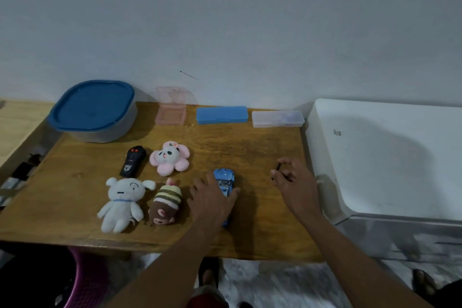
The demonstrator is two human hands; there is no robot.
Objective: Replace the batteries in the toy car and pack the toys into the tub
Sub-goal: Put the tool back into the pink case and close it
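Left hand (212, 204) grips toy car (224, 177), right hand (296, 182) pinches thin tool (276, 170).

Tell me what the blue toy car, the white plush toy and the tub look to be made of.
The toy car: hard and glossy, with highlights on the blue body; painted metal or plastic, cannot tell which. The white plush toy: soft fabric, fuzzy matt surface, rounded stuffed limbs. The tub: plastic by the look, cloudy grey wall under a smooth blue lid.
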